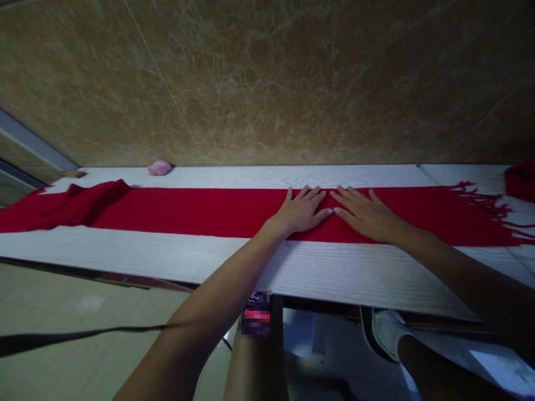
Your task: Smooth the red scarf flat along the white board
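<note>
A long red scarf (200, 211) lies stretched lengthwise over a white wood-grain table. Its middle stretch is flat, while the left part is bunched into folds. Fringe spreads loosely at its right end. My left hand (298, 211) rests palm down on the scarf with fingers spread. Beside it, my right hand (365, 214) also presses flat on the cloth, fingers apart. The two thumbs nearly meet, and neither hand grips anything.
Behind the narrow white table (167, 250) rises a brown marbled wall (292, 83). A small pink object (159, 167) sits by the wall. Another red cloth (520, 181) is at the far right edge. Below the front edge are my legs, a shoe (388, 334) and a dark strap (83, 335).
</note>
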Tool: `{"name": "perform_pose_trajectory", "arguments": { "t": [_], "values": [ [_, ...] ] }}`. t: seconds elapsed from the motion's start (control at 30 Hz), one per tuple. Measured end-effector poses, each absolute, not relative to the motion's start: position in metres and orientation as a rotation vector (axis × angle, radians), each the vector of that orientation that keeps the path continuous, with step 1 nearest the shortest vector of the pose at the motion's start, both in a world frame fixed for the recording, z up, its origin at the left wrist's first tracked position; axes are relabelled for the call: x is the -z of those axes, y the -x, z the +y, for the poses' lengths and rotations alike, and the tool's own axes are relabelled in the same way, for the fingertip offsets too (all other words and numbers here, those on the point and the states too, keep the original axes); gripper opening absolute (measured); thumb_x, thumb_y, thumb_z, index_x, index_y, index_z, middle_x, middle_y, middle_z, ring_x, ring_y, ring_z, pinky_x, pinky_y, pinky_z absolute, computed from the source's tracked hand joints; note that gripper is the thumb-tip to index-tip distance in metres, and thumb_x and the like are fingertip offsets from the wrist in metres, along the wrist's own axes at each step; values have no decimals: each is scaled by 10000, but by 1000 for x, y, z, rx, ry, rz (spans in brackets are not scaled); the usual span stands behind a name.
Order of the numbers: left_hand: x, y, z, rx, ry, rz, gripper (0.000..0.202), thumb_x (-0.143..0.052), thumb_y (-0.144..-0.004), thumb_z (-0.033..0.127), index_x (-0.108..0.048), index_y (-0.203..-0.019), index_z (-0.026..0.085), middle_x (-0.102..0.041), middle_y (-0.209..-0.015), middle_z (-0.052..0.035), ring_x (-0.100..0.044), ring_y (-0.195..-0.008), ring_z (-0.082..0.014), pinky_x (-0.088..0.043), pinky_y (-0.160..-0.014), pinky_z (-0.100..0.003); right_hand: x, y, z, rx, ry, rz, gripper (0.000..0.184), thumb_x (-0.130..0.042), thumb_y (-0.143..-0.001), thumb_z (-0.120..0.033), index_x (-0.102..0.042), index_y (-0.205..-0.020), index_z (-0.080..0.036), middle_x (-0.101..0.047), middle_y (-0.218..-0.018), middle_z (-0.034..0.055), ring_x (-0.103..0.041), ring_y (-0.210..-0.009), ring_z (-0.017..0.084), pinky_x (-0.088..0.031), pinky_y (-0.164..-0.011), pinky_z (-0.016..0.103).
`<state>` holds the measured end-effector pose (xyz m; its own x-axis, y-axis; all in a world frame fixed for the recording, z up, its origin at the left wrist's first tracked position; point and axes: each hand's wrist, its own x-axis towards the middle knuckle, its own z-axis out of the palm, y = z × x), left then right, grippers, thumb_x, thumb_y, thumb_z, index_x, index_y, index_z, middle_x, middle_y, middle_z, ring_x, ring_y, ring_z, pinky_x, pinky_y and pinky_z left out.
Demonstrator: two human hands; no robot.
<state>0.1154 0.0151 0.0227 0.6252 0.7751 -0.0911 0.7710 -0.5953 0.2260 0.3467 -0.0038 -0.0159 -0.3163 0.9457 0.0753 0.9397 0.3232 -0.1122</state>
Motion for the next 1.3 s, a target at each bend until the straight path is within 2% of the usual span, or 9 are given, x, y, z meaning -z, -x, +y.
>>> {"name": "perform_pose_trajectory", "arguments": {
  "t": [0.1,0.23,0.43,0.67,0.9,1.3],
  "values": [
    [-23,-116,15,-17,-2608,1263,748,-283,-1156,610,-267,-1780,198,-177,-1870,-77,-127,-1745,-295,-53,-1397,-644,14,-344,-4,-78,1786,-2448,720,-268,-1117,-560,-408,-1751,-248,-326,-1820,115,-283,-1678,384,-236,-1301,770],
    [-23,-116,15,-10,-2603,1275,735,-275,-1157,613,-274,-1780,225,-177,-1871,-59,-115,-1746,-293,-53,-1397,-644,15,-344,-3,-78,1804,-2450,718,-282,-1115,-543,-404,-1753,-238,-324,-1823,117,-276,-1680,384,-236,-1306,760],
    [-23,-116,13,-69,-2612,1339,763,-285,-1148,636,-276,-1781,210,-166,-1874,-63,-81,-1749,-319,-51,-1389,-678,19,-349,-1,-57,1742,-2455,696,-270,-1125,-544,-414,-1749,-271,-340,-1816,105,-296,-1673,394,-259,-1280,794],
    [-24,-116,14,-9,-2592,1326,751,-280,-1154,609,-256,-1784,199,-169,-1873,-66,-112,-1747,-298,-61,-1391,-667,15,-346,-3,-71,1792,-2444,678,-306,-1124,-539,-409,-1753,-308,-342,-1823,80,-284,-1681,368,-267,-1308,737],
    [-23,-116,14,-22,-2597,1332,729,-293,-1155,604,-280,-1777,225,-173,-1873,-64,-122,-1746,-297,-75,-1391,-667,15,-346,-3,-77,1798,-2441,703,-292,-1118,-568,-414,-1751,-287,-341,-1820,85,-287,-1676,388,-258,-1302,757],
    [-25,-116,14,-77,-2584,1335,724,-327,-1161,571,-279,-1774,190,-185,-1867,-95,-126,-1745,-295,-97,-1393,-655,14,-345,-3,-88,1813,-2440,715,-296,-1111,-566,-410,-1752,-271,-332,-1824,93,-275,-1682,372,-239,-1319,734]
  ]
}}
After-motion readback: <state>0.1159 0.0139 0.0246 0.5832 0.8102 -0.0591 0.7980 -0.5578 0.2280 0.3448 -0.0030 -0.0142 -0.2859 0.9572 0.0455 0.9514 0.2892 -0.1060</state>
